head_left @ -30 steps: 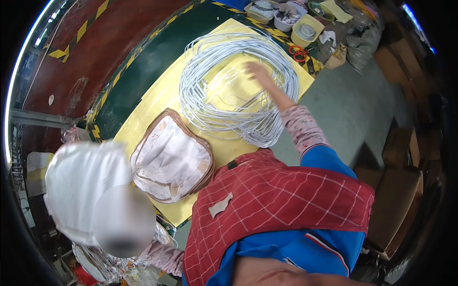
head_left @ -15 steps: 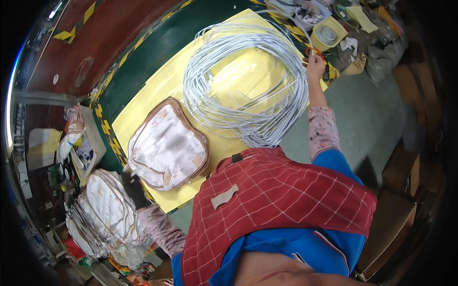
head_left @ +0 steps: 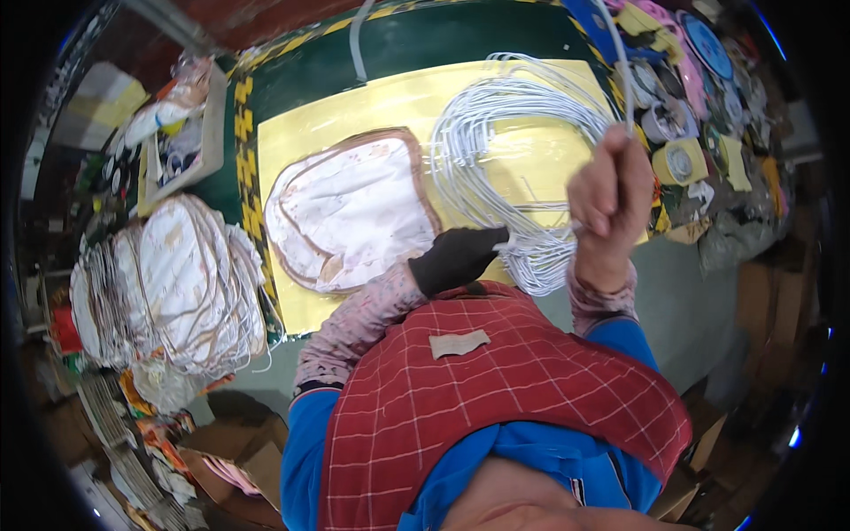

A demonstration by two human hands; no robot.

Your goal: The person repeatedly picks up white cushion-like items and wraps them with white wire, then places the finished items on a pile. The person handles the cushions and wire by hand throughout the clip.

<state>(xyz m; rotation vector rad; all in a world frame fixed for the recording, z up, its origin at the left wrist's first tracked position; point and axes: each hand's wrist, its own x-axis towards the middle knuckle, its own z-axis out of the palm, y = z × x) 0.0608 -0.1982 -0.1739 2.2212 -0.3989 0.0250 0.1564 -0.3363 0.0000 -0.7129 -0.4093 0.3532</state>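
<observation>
A big loose coil of thin pale-grey cord (head_left: 465, 133) lies on the right part of a yellow sheet (head_left: 354, 97). My right hand (head_left: 611, 199) is raised over the coil's right side, its fingers closed on a strand of cord (head_left: 625, 75) that runs up out of the top of view. In a black glove, my left hand (head_left: 460, 258) is at the coil's near left edge, fingertips drawn together against the strands; what they pinch is hidden. Left of the coil sits a stack of white printed fabric pieces with brown edging (head_left: 354, 208), its near right corner close to my left hand.
More edged fabric pieces (head_left: 190, 274) hang in a bundle at the left, below a bin of small items (head_left: 212, 142). Yellow-black tape (head_left: 248, 177) borders the green table (head_left: 407, 44). Tubs and spools (head_left: 677, 159) crowd the right side; an open cardboard box (head_left: 239, 451) stands at lower left.
My left hand has moved from the left of the fabric stack across to the coil. My right hand has come in nearer and risen with the cord. The red-handled tool is no longer visible there.
</observation>
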